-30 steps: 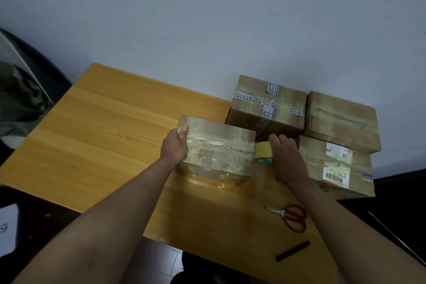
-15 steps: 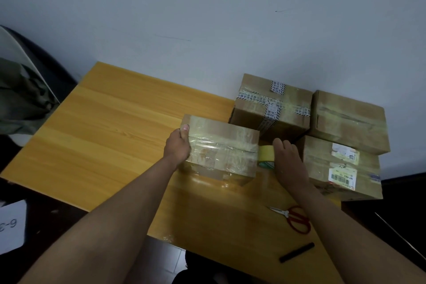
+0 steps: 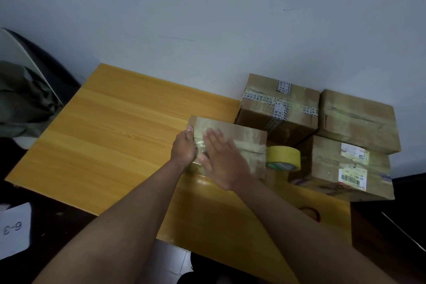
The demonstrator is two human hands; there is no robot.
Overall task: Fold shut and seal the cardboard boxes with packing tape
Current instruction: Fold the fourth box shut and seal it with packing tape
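1. The cardboard box being sealed [image 3: 244, 138] lies flat on the wooden table [image 3: 115, 136], closed, its top and near side covered in glossy clear tape. Its long axis runs left to right, tilted slightly so the right end sits nearer the viewer.
2. The left hand [image 3: 184, 147] grips the box's left end, thumb hooked over the top edge and fingers curled round the side, so the box extends rightward from this grip.
3. The right hand [image 3: 221, 159] lies flat over the box's top and near face, fingers straight and together, pointing up-left; it is motion-blurred, and it holds nothing.
4. A yellow packing tape roll [image 3: 284, 158] sits just beside the box's right end, with no hand on it; a strip of tape seems to run from it onto the box.
5. Three more taped boxes are grouped at the right: one with printed black-and-white tape [image 3: 276, 108] behind, a plain one [image 3: 359, 120] stacked on a labelled one [image 3: 341, 168].
6. Red scissor handles [image 3: 310, 212] show partly past the right forearm.
7. A white card marked "6-3" [image 3: 13, 228] lies at the lower left.
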